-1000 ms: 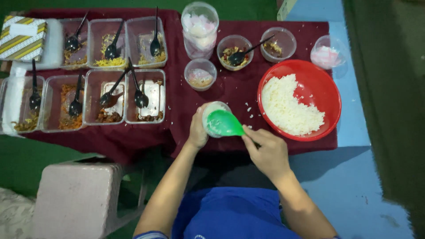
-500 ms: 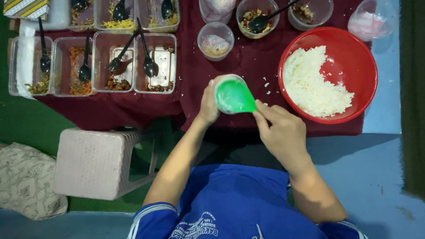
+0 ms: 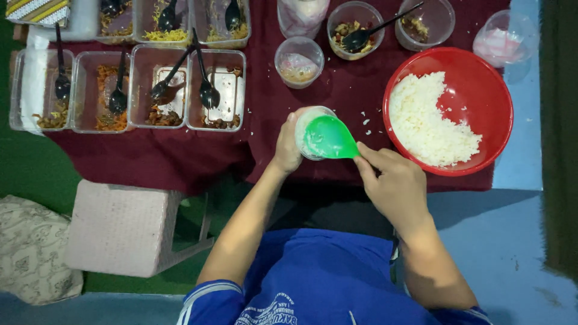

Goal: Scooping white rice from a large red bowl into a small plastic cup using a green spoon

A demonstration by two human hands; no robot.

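My left hand (image 3: 288,148) grips a small clear plastic cup (image 3: 304,123) at the table's near edge. My right hand (image 3: 394,186) holds a green rice scoop (image 3: 330,138), whose bowl lies over the cup's mouth with some white rice stuck to it. Just to the right stands a big red bowl (image 3: 487,78) with white rice (image 3: 424,120) heaped on its left side. A few rice grains lie loose on the maroon tablecloth (image 3: 343,90) between cup and bowl.
Clear trays (image 3: 217,90) of cooked toppings with black spoons (image 3: 208,90) fill the left of the table. Small round cups (image 3: 299,60) and bowls (image 3: 355,21) stand at the back. A pale stool (image 3: 126,225) and a patterned cushion (image 3: 30,247) sit lower left.
The scoop has stayed over the cup while the view dropped slightly, so the table sits higher in frame. My hands have kept their grips.
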